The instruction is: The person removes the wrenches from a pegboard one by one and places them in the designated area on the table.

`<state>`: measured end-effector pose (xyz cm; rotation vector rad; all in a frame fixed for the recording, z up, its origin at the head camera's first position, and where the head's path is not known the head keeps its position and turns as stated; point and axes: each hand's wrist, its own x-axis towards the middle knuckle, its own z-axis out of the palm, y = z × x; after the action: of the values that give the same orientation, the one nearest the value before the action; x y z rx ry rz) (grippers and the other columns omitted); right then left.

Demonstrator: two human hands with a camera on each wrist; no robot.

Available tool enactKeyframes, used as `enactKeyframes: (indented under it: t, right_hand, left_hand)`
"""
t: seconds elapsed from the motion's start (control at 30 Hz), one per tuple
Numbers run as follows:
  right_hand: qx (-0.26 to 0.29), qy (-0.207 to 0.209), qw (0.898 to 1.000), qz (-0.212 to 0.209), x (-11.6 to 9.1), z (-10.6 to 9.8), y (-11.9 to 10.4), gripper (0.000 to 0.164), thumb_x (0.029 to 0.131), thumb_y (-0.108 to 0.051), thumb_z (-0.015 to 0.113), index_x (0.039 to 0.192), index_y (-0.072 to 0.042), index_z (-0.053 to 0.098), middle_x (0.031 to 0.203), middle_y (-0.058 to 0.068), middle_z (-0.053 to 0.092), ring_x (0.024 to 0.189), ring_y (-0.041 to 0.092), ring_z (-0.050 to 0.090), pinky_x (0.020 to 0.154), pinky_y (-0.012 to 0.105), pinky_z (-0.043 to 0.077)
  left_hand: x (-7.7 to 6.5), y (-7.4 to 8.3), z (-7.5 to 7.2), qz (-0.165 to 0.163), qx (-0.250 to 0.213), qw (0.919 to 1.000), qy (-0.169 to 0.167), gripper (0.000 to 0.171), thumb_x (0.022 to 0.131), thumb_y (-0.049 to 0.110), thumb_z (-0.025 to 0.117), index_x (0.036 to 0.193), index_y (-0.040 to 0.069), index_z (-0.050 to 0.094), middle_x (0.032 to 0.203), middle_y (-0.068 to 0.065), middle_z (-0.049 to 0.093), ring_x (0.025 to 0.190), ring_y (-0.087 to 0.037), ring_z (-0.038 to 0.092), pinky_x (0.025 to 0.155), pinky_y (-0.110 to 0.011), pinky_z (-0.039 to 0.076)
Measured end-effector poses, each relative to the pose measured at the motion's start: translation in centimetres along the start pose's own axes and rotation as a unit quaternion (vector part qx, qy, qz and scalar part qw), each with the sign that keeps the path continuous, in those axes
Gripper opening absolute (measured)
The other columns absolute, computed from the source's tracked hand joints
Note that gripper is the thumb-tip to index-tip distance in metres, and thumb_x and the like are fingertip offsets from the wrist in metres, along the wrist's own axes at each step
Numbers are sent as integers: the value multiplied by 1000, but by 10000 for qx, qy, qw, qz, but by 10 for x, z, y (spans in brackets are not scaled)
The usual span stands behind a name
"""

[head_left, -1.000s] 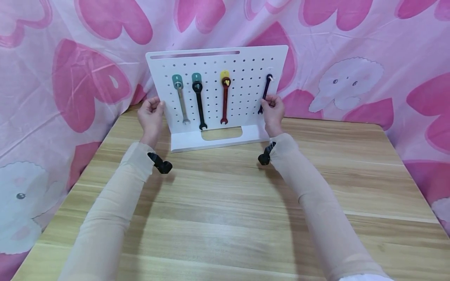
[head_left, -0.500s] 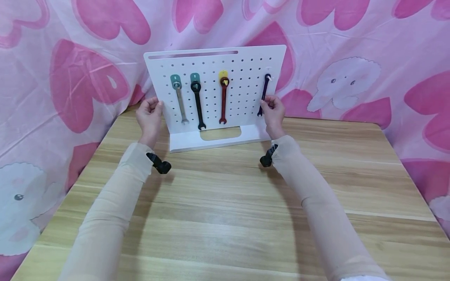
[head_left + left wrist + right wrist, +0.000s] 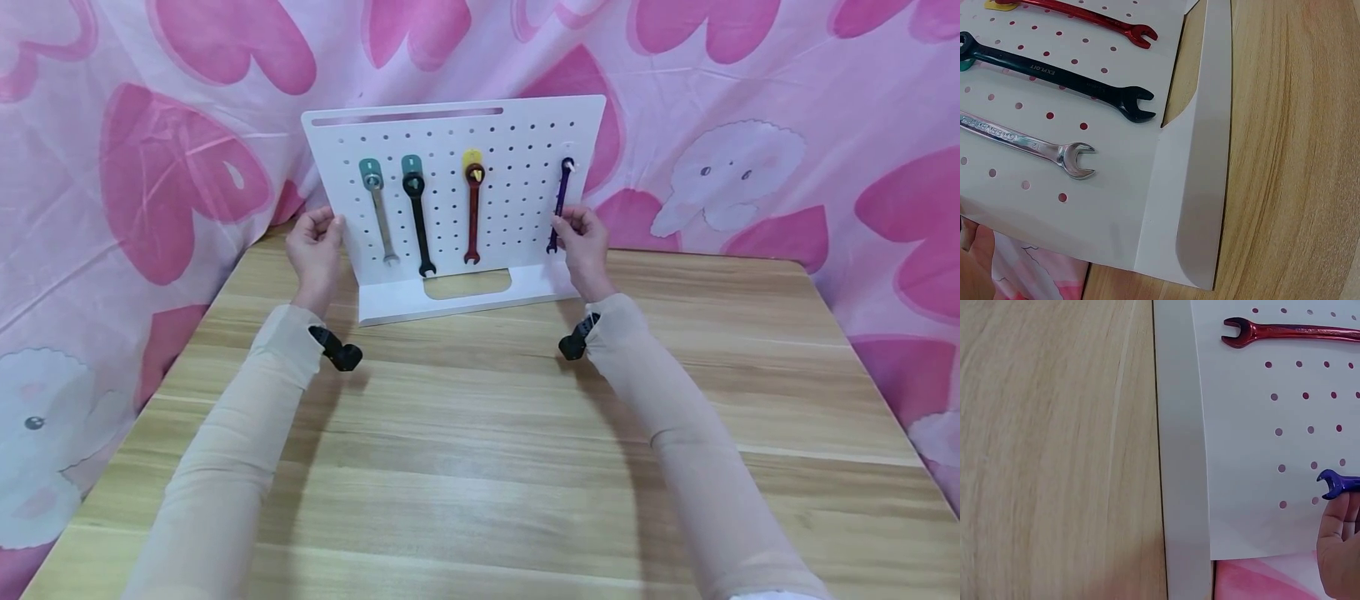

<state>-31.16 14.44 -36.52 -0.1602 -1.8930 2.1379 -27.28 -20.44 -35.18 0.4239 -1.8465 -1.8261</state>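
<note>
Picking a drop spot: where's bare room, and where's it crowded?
Free: table between left sleeve and right sleeve, in front of the board; also table outside the right sleeve, toward the cloth. On the board, a strip between red wrench and purple wrench. Crowded: silver wrench beside black wrench, and the board's side edges, at left hand and right hand.

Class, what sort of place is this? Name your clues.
Probably a makeshift tabletop work corner: a pegboard hung with wrenches stands on a wooden table, with a pink cloth hanging behind.

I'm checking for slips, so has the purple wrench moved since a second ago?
Yes, slightly down: the purple wrench now reaches lower against the pegboard.
</note>
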Motion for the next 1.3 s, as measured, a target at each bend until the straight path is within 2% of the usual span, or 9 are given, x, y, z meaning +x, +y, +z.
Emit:
enactKeyframes:
  t: [0.27, 0.67, 1.07, 1.3]
  right_hand:
    - [195, -146, 9997, 51, -4, -3, -2, 9, 87, -5, 66, 88, -13, 62, 78, -2, 53, 70, 8, 49, 61, 17, 46]
    - [449, -325, 9977, 400, -10, -11, -6, 7, 86, -7, 66, 91, -12, 64, 82, -1, 56, 76, 10, 52, 65, 19, 48]
    - [760, -497, 9939, 622, -17, -18, -12, 8, 87, -4, 64, 87, -12, 64, 81, -1, 60, 71, 10, 56, 62, 18, 49]
    - [920, -577, 9923, 603, -20, -21, -15, 12, 89, -2, 62, 84, -12, 65, 78, 0, 61, 65, 10, 57, 59, 17, 49]
  left_hand:
    - [-1, 1, 0, 11, 20, 10000, 16, 18, 89, 12, 64, 107, 6, 65, 92, 4, 63, 84, -5, 56, 77, -17, 46]
    - [-1, 1, -1, -62, 63, 10000, -15, 19, 89, 14, 64, 107, 8, 64, 91, 5, 62, 85, -5, 55, 77, -17, 45]
    - [-2, 0, -2, -125, 167, 9997, -86, 21, 90, 18, 63, 109, 10, 64, 95, 5, 61, 87, -6, 54, 79, -19, 46]
    - [-1, 0, -1, -108, 138, 9998, -115, 21, 90, 18, 63, 109, 10, 64, 96, 4, 62, 87, -6, 54, 80, -19, 46]
